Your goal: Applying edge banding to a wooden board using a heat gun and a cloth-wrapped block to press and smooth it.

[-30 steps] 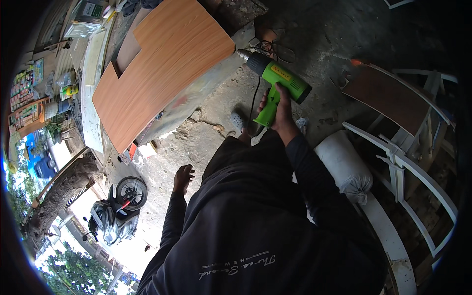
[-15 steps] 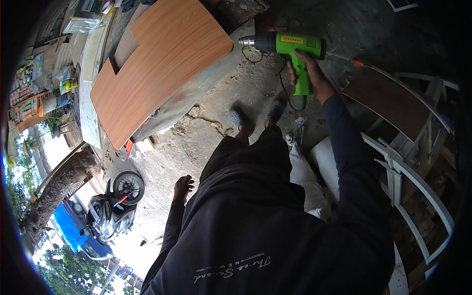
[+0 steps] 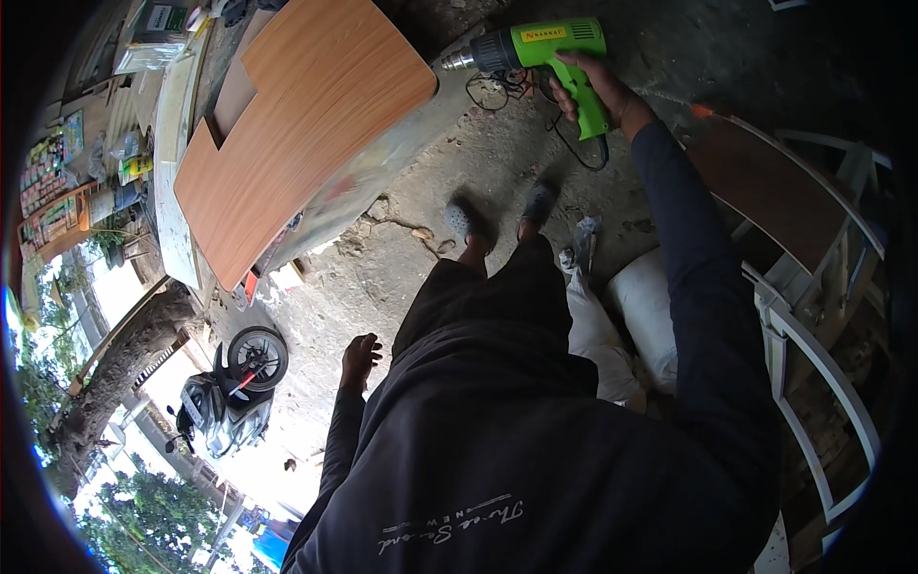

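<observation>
A green heat gun (image 3: 559,40) with a dark collar and a metal nozzle is held up in my right hand (image 3: 598,88), whose fingers wrap round its handle. The nozzle points left, toward the near right corner of a wood-grain board (image 3: 316,124), with a gap between them. From the handle's base hangs a dark cord (image 3: 577,153). My left hand (image 3: 360,362) hangs low beside my hip, holding nothing, its fingers loosely bent and apart. The board lies on a support and has a notch cut in its far side.
White sacks (image 3: 643,316) stand by my right leg. White curved frames (image 3: 813,364) and a brown panel (image 3: 765,187) lean along the right. A motorbike (image 3: 234,392) stands at the lower left, beyond the cracked concrete floor (image 3: 382,239). Shelves with goods (image 3: 57,172) line the far left.
My right hand has shifted the heat gun a little left and up, tilting its handle. My left hand hangs much as before. The blue vehicle behind the motorbike has moved down the picture.
</observation>
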A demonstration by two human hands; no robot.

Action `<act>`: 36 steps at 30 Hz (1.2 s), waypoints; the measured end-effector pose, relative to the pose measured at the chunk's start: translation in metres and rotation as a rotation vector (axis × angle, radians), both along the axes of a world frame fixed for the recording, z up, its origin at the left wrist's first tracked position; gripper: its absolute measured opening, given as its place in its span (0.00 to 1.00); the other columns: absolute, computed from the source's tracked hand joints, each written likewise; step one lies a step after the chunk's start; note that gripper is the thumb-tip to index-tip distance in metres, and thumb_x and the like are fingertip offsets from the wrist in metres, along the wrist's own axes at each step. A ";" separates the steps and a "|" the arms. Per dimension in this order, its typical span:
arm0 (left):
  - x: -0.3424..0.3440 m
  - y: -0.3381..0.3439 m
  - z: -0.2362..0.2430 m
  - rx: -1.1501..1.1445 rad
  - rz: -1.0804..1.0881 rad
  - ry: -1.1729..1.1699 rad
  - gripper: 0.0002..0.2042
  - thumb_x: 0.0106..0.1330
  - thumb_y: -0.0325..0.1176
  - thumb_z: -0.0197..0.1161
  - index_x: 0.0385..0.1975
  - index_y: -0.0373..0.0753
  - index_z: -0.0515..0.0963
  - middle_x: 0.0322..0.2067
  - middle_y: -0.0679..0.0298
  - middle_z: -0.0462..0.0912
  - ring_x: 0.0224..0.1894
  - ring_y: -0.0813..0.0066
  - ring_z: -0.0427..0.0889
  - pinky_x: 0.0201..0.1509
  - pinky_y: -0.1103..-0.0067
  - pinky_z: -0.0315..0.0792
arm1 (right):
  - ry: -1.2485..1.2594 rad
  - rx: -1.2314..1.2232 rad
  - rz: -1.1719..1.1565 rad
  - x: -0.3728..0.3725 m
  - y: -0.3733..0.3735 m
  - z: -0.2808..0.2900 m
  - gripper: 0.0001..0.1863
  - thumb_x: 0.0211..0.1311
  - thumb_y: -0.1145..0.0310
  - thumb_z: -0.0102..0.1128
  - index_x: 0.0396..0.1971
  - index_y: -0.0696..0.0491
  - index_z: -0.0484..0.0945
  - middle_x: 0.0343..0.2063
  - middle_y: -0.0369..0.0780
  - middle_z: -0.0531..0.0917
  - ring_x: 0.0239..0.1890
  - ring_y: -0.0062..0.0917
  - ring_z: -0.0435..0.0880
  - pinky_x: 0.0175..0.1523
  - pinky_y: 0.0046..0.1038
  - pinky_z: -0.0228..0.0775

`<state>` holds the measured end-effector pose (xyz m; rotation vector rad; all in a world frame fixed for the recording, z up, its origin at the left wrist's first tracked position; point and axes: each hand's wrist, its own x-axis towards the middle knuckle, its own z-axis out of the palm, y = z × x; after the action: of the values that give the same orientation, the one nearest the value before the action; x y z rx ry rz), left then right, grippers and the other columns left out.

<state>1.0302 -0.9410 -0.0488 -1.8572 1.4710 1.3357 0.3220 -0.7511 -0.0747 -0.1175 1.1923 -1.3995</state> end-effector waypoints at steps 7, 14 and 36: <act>0.002 -0.007 -0.001 -0.008 0.012 0.014 0.24 0.76 0.50 0.62 0.57 0.35 0.80 0.44 0.56 0.90 0.36 0.68 0.88 0.41 0.71 0.78 | -0.107 -0.041 0.018 0.011 0.013 -0.010 0.28 0.69 0.39 0.65 0.35 0.54 0.80 0.20 0.35 0.81 0.19 0.20 0.81 0.27 0.27 0.78; -0.004 -0.018 -0.015 0.027 -0.067 -0.006 0.27 0.74 0.53 0.63 0.58 0.35 0.79 0.45 0.55 0.90 0.38 0.67 0.88 0.41 0.69 0.79 | -0.208 -0.007 -0.143 0.075 0.030 -0.015 0.28 0.69 0.38 0.64 0.32 0.52 0.78 0.20 0.34 0.79 0.17 0.22 0.79 0.28 0.29 0.75; 0.002 -0.116 -0.045 0.051 -0.224 0.078 0.23 0.78 0.53 0.61 0.53 0.36 0.81 0.44 0.58 0.90 0.36 0.71 0.87 0.42 0.71 0.77 | -0.546 -0.158 -0.895 0.322 -0.045 0.005 0.28 0.71 0.37 0.59 0.36 0.52 0.77 0.26 0.36 0.78 0.27 0.27 0.80 0.38 0.35 0.75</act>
<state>1.0326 -1.0572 -0.0939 -1.5721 1.6141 1.3359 0.6439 -0.7959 -0.0697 0.7310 0.6674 -2.1107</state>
